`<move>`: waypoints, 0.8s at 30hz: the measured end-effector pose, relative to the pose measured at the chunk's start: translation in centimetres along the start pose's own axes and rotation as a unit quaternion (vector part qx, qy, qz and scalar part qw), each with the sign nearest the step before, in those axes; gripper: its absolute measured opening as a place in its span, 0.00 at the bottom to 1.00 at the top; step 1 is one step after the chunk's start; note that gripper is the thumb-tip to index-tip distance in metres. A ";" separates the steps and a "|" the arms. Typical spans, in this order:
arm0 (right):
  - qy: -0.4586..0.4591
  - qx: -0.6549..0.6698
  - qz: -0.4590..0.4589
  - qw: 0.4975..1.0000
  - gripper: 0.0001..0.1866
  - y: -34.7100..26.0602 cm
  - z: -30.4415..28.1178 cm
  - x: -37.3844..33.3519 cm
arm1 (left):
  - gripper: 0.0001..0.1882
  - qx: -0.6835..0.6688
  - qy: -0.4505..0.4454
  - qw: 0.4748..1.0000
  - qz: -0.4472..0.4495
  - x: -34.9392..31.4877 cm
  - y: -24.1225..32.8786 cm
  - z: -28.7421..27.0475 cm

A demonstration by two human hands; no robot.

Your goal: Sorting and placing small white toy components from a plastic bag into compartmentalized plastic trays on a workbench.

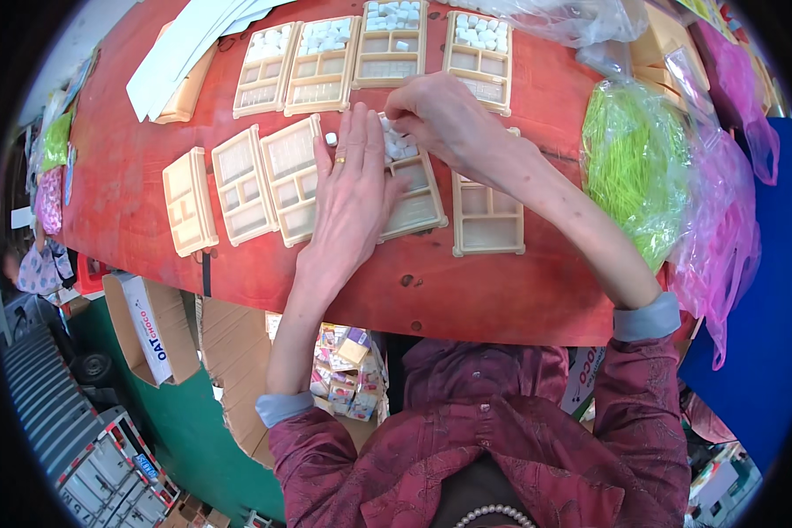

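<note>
My left hand (354,180), with a ring on one finger, lies flat with its fingers stretched out along the left side of a cream divided tray (416,214). Small white blocks (401,146) fill part of that tray's far compartment. Over those blocks my right hand (453,119) has its fingers drawn together in a pinch; what they hold, if anything, is hidden. One loose white block (331,139) sits just left of my left fingertips. To the left stand similar trays (245,189) without blocks. Another tray (488,233) is partly covered by my right forearm.
Along the far side of the red table (502,304) are several trays (330,66) with white blocks in their far compartments. White sheets (180,53) lie back left. Bags of green shreds (634,158) and pink plastic (722,229) stand right. A cardboard box (233,370) is below the near edge.
</note>
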State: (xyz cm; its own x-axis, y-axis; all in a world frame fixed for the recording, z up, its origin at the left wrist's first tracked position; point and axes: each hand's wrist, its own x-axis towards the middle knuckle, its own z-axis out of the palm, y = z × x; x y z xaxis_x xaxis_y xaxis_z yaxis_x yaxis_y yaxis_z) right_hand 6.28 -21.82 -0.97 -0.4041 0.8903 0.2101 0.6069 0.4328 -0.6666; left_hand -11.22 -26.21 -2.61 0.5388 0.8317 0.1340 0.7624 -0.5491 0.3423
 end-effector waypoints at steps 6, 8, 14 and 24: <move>-0.011 -0.013 -0.029 0.999 0.04 0.5 1.1 -0.9 | 0.47 0.037 -0.023 0.999 0.000 -0.4 1.0 1.0; 0.019 -0.049 -0.055 0.997 0.03 0.5 1.2 -0.9 | 0.47 0.038 -0.032 0.999 -0.002 0.2 0.7 0.5; -0.069 -0.112 0.016 0.991 0.04 -0.1 -0.7 0.7 | 0.47 0.030 -0.057 0.998 0.018 1.0 -0.2 -1.0; 0.361 -0.182 -0.057 0.913 0.08 7.9 -10.6 10.6 | 0.49 0.007 -0.096 0.994 0.044 1.3 -0.4 -0.3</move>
State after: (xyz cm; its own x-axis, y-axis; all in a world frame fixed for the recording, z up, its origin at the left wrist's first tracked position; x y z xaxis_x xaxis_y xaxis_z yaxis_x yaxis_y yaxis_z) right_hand 14.07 -7.46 3.53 -0.0022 0.6407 0.7678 0.8298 0.4297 -0.3562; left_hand -10.91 -24.83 -2.34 0.6612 0.7500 -0.0175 0.7134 -0.6213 0.3241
